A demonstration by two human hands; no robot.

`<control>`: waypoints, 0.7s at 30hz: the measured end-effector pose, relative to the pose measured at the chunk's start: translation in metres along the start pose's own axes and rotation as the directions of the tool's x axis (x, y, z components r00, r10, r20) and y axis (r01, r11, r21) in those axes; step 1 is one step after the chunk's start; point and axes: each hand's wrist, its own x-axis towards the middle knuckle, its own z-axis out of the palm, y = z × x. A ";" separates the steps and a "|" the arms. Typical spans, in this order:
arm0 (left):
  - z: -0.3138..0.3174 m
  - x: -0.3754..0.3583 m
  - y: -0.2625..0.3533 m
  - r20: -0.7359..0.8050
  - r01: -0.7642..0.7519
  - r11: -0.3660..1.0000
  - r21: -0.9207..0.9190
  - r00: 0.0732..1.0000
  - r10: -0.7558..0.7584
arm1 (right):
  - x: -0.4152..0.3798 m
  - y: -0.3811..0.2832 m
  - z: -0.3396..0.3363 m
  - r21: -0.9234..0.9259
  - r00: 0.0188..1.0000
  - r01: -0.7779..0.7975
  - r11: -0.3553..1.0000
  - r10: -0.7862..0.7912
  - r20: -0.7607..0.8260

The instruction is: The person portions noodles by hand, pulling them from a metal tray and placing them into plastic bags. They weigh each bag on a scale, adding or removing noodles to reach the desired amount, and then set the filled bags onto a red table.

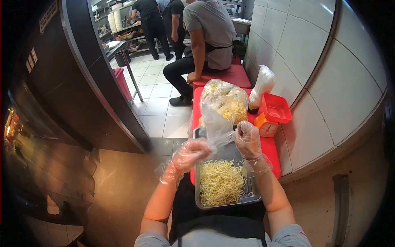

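Observation:
Both my hands wear clear plastic gloves. My left hand (pixel 191 154) and my right hand (pixel 247 140) are closed on a clear plastic bag (pixel 216 121), its edge stretched between them. The bag stands up above the far part of a metal tray (pixel 198 201); its contents are hard to make out. A heap of pale yellow noodles (pixel 221 182) lies in the near half of the tray, below my hands. Just beyond, a larger clear bag of noodles (pixel 224 96) rests on the red bench (pixel 269 158).
An orange kitchen scale (pixel 266 125) with a red bowl (pixel 276 108) stands at the right, beside a white plastic bundle (pixel 262 84). A person in grey (pixel 210 35) sits at the bench's far end. Tiled wall (pixel 319 115) borders the right; a dark partition (pixel 94 70) stands left.

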 end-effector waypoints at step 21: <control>0.001 -0.037 -0.145 -0.561 0.134 0.777 0.615 0.767 0.312 | -0.085 -0.023 0.066 -0.383 0.147 0.398 0.833 0.354 0.924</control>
